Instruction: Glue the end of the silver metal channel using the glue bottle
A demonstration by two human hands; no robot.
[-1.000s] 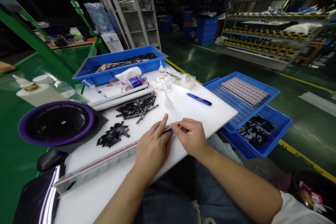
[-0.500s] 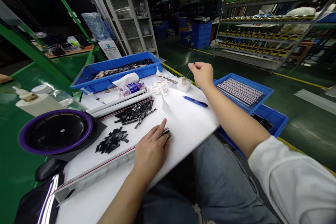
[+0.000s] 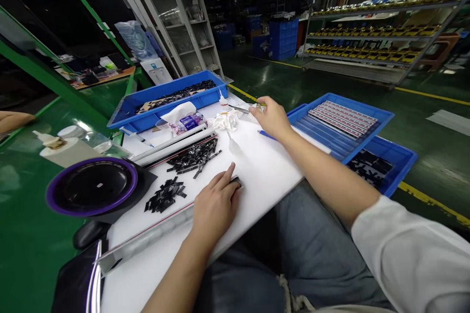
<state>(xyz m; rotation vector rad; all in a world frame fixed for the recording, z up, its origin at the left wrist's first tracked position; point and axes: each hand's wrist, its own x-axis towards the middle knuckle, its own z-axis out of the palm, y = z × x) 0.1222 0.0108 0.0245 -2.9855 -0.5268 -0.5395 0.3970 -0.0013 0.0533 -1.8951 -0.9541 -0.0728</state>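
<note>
My left hand [image 3: 213, 205] lies over the near end of a long pale channel strip [image 3: 147, 242] with a red line, its fingers curled round the end and one finger stretched forward. At the table's far right, my right hand [image 3: 272, 120] is closed in a pinch; what sits between the fingertips is too small to make out. A thin metal tool [image 3: 238, 109] lies just left of those fingertips. Below the right wrist shows part of a blue utility knife [image 3: 266, 134]. Two piles of small black pieces, one nearer [image 3: 165, 195] and one farther [image 3: 196, 156], lie left of my left hand.
Crumpled tissue [image 3: 223, 121], a tissue pack [image 3: 188, 123] and a small bottle [image 3: 223, 100] stand near a blue tray [image 3: 161, 116] of black parts. A purple-rimmed black disc [image 3: 91, 183] is at left. Blue trays [image 3: 385, 116] with striped strips stand right. Another person's arm [image 3: 14, 120] shows far left.
My right hand has come down and left from its raised position to the tabletop, beside the metal tool, now covering the small clear dish. My left hand stays on the strip. The view shifted slightly.
</note>
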